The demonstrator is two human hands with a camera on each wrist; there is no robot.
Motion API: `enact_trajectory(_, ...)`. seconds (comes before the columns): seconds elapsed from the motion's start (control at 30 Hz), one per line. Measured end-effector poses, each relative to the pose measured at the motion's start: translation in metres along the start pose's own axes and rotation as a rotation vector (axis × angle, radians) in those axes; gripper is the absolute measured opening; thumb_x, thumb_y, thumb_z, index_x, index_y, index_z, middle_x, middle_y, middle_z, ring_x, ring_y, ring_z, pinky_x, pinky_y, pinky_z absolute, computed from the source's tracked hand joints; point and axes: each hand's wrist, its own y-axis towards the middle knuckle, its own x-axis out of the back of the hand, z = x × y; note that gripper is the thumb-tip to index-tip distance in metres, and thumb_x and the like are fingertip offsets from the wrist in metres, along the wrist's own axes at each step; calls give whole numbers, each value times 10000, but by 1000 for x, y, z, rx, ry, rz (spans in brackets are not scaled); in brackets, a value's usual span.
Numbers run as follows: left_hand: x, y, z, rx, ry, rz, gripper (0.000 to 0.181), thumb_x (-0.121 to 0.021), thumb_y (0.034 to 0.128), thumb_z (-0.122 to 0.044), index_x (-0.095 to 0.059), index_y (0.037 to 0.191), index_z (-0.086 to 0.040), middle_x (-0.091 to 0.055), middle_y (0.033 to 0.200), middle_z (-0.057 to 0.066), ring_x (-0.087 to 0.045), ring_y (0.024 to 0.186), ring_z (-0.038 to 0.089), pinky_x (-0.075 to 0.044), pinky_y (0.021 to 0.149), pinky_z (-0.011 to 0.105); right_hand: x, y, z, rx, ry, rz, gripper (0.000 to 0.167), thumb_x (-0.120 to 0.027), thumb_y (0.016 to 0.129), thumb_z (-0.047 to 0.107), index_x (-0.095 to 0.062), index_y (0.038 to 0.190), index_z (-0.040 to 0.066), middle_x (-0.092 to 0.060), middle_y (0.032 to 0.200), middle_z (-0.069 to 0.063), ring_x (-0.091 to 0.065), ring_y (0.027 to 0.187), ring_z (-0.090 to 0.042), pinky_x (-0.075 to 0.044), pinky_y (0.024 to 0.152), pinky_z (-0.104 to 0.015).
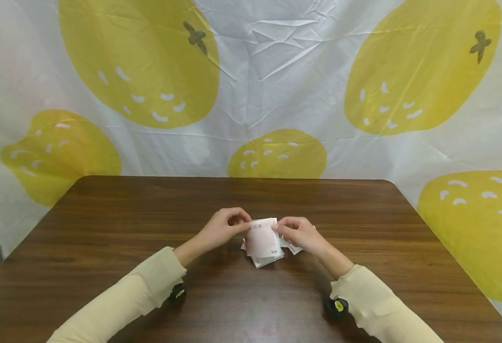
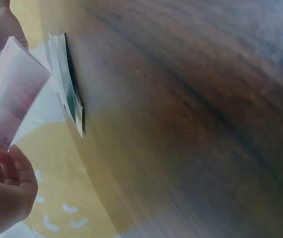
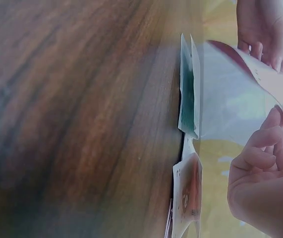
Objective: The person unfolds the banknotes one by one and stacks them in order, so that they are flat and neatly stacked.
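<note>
A pale pinkish paper card (image 1: 261, 242) with dark characters near two of its corners is held up over the table. My left hand (image 1: 227, 226) pinches its upper left corner, and my right hand (image 1: 301, 233) pinches the upper right one. In the right wrist view the card (image 3: 257, 69) bows, showing a darker reddish face. Below it lie several more cards (image 1: 264, 262), loosely overlapping, partly hidden behind the held one. Greenish bent cards (image 3: 187, 99) and one with a red-orange picture (image 3: 186, 193) rest on the tabletop.
The brown wooden table (image 1: 148, 219) extends around the hands. A white cloth (image 1: 272, 90) with yellow fruit prints hangs behind its far edge. Dark bands with a yellow-green mark, such as this wrist device (image 1: 335, 307), sit under both cream sleeves.
</note>
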Motion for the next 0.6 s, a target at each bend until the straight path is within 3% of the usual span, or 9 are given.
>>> enact_trajectory(0.23, 2, 1, 4, 44, -136, 22, 78, -587, 827, -56, -611, 844, 16, -580, 759, 83, -500, 652, 168, -425, 604, 287, 5, -3, 0, 16, 38, -1, 240, -556, 870, 181, -578, 834, -54, -369, 500, 25, -326, 436, -61, -255, 410, -190)
enact_trajectory(0.37, 6, 0, 4, 85, -222, 77, 175, -491, 880, -65, -613, 887, 61, -580, 776, 133, -501, 647, 203, -436, 602, 361, 10, -5, -2, -1, 56, -7, 250, -567, 864, 189, -574, 849, -60, -372, 494, 23, -325, 436, -57, -248, 408, -185)
enact_trajectory(0.5, 12, -2, 3, 111, -249, 150, 238, -429, 907, -67, -616, 933, 78, -607, 849, 108, -519, 689, 145, -437, 620, 315, 13, -9, -5, -24, 105, -9, 232, -581, 852, 167, -569, 864, -65, -362, 489, 29, -321, 439, -60, -246, 415, -186)
enact_trajectory(0.6, 16, -4, 5, 136, -241, 194, 212, -467, 896, -67, -625, 966, 56, -612, 902, 104, -520, 717, 120, -429, 620, 256, 16, -13, -7, -34, 124, -14, 208, -588, 843, 140, -568, 876, -64, -361, 491, 35, -323, 441, -63, -257, 426, -191)
